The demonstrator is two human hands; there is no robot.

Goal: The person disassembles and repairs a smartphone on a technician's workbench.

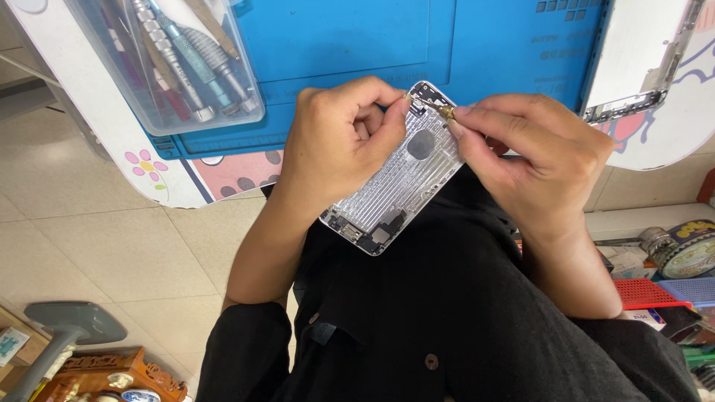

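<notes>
L hand (339,138) curled shut; R hand (536,152) pinching, fingertips (456,119) together.

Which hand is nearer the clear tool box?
Left. The left hand sits just right of the clear tool box; the right hand lies farther right, beyond the phone housing.

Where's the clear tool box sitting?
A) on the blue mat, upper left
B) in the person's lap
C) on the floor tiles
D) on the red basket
A: the clear tool box, full of drivers, rests on the blue mat at the upper left, beyond the phone shell.
</notes>
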